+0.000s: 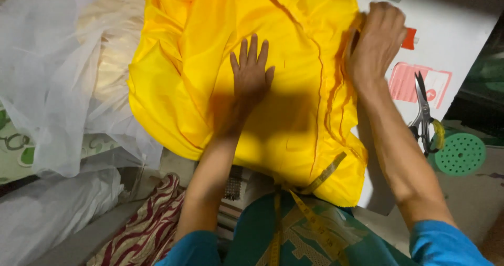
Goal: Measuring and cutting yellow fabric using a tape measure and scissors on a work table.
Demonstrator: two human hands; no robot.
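Left hand (pixel 252 71) lies flat, fingers spread, pinning yellow cloth (pixel 283 129) smooth; right hand (pixel 375 43) pinches its seamed edge taut (scissors (pixel 423 113) idle on white board (pixel 451 40)).

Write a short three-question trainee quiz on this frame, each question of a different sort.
1. True or false: the left hand lies flat, fingers spread, on the yellow fabric.
2. Where is the right hand? A) on the scissors B) at the fabric's right edge C) on the white netting
3. Which tool lies on the white board right of the fabric?

Key: 1 true; 2 B; 3 the scissors.
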